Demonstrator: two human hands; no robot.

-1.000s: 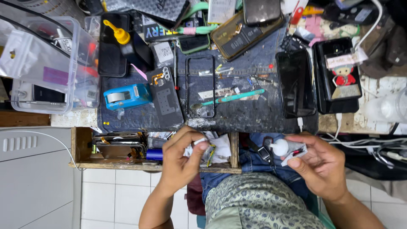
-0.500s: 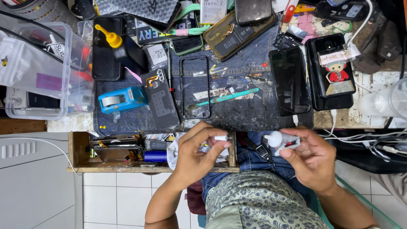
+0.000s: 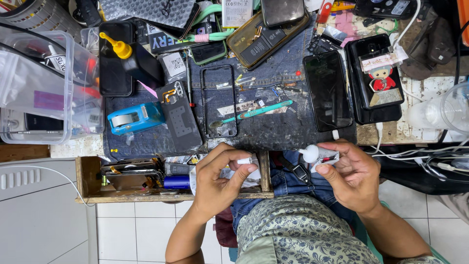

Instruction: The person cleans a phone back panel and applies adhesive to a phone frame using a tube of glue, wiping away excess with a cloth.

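Grip of each hand closed: the right hand [image 3: 352, 173] pinches a small white-capped glue tube [image 3: 320, 155] and the left hand [image 3: 220, 178] its slim white cap [image 3: 244, 160], both held just below the denim-covered worktop [image 3: 273, 132] edge, clear of the parts there.

A dark phone screen [image 3: 327, 91] is lying face up at the right of the denim mat. Just beside it, to the right, a black phone [image 3: 376, 78] is wearing a pale label strip and a red figure sticker. A white label with a square black code [image 3: 172, 64] is sitting near the mat's top left. 1 clear plastic bag with a purple patch [image 3: 30, 93] is resting in the clear box at the far left. Another dark screen [image 3: 284, 11] is lying at the top edge.
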